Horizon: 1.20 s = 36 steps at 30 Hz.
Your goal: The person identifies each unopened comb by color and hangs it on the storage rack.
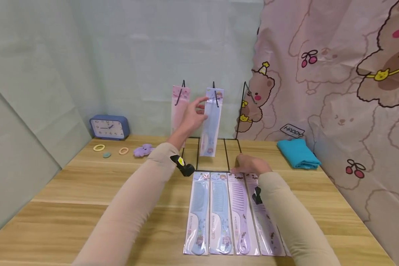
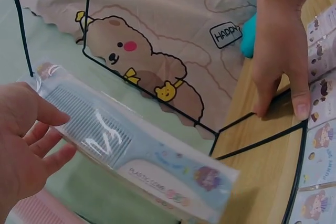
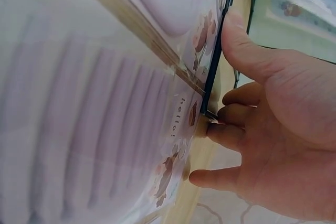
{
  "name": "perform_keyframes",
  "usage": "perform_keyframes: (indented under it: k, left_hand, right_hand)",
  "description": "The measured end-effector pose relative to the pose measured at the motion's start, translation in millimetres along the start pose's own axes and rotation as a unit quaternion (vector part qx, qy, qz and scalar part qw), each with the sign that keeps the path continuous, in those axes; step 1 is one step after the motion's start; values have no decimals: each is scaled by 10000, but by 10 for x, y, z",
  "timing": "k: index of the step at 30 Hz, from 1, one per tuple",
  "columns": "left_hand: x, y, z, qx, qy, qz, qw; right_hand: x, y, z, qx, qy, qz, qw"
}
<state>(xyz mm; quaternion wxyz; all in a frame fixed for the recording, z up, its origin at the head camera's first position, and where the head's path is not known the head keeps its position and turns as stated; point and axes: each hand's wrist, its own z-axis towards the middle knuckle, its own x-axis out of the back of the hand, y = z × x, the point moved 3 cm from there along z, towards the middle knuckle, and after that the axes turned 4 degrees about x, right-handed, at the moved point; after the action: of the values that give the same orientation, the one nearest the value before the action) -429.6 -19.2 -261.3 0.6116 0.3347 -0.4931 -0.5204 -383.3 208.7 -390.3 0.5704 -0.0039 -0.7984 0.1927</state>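
Observation:
A black wire rack stands at the back of the wooden table. A pink packaged comb hangs on its left hook and a blue packaged comb on the middle hook; the right hook is bare. My left hand is raised and pinches the blue packaged comb near its top, thumb in front, fingers behind. My right hand presses with fairly straight fingers on the rack's base wire. Just in front of it, two blue and two purple packaged combs lie side by side.
A blue clock, hair ties and a purple plush clip sit at the back left. A folded teal cloth lies at the back right. A bear-print curtain hangs along the right side.

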Motion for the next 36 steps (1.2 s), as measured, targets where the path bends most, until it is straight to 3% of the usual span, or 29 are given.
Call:
perform_keyframes:
  k: [7, 12, 20, 24, 30, 36]
  left_hand:
    - [25, -115, -13, -125, 82, 204, 9997]
    - [71, -178, -65, -166, 47, 98, 9998]
    - [120, -405, -334, -347, -298, -34, 9989]
    - [114, -586, -504, -209, -663, 59, 9976]
    - [148, -807, -754, 65, -1191, 952, 9883]
    - [198, -866, -966, -101, -1426, 1490, 9785]
  right_hand:
    - [-1, 10, 20, -179, -8, 63, 9998]
    - [1, 5, 8, -124, 0, 101, 9999]
    - [7, 6, -4, -78, -18, 15, 10000]
    - [-8, 9, -1, -89, -23, 43, 9999]
    - [-24, 16, 34, -86, -95, 73, 9999]
    - [-18, 30, 53, -81, -77, 2, 9999]
